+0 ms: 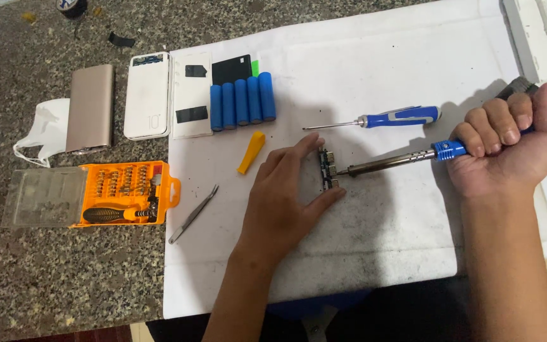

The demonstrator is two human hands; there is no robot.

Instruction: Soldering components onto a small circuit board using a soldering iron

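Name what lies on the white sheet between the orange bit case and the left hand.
In the head view, metal tweezers lie between the orange bit case and the left hand, on the white sheet.

Bare sheet (375, 221) below screwdriver (387, 118)

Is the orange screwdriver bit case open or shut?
Open: the orange bit case has its clear lid swung flat to its left, exposing the bits.

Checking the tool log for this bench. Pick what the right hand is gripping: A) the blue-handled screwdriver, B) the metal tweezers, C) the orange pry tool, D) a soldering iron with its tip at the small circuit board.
D: the right hand is fisted around the soldering iron, whose tip meets the small circuit board steadied by the left hand; the screwdriver lies untouched.
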